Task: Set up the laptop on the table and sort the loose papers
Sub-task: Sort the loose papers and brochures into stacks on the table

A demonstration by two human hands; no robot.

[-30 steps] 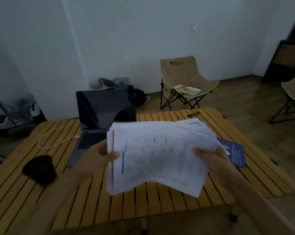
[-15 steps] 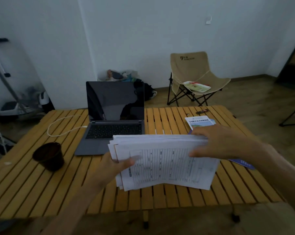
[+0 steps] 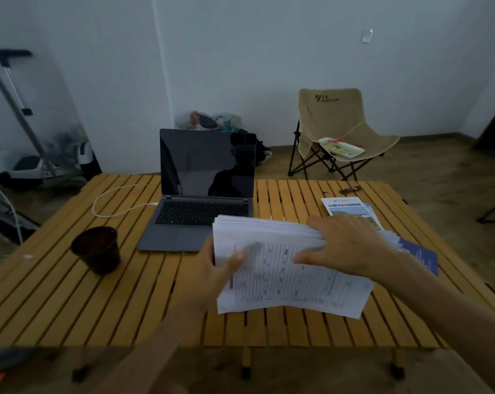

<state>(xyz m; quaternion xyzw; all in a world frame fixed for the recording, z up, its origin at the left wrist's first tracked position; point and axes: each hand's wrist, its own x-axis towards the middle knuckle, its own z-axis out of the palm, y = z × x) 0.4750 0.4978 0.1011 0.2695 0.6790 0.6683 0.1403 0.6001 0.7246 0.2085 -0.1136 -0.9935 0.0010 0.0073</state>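
**Ann:** Papers [image 3: 286, 268] front and centre: one thick stack of white printed sheets, fanned loose at the edges, on the slatted table [image 3: 70, 302] just in front of the laptop [image 3: 203, 194].

**Ben:** And both hands are on it. The left hand [image 3: 215, 268] reaches in from below, thumb over the top sheet and fingers hidden under the stack's left edge, pinching it. The right hand [image 3: 346, 245] comes across from the right, palm down, fingers spread flat along the far edge with the thumb pressing the page. It looks like pressing, not clutching.

**Ann:** Forearms bare, both angled in from the near edge. What about textures?

**Ben:** The table is warm yellow wooden slats with dark gaps. The top sheet carries a ruled table of fine print, too small to read. The one laptop is matte grey metal, lid upright, screen black and glossy, with one white cable [image 3: 112, 206] looping off its left side.

**Ann:** One dark tapered cup [image 3: 97, 250] stands left of the laptop, well clear of the papers. Two booklets sit at the right: a white-and-blue brochure [image 3: 346, 207] beyond the right hand and a blue booklet [image 3: 422, 254] poking out from under the wrist.

**Ben:** One beige fabric folding chair [image 3: 340, 123] sits behind the table, with one flat tray [image 3: 341, 147] on its seat.
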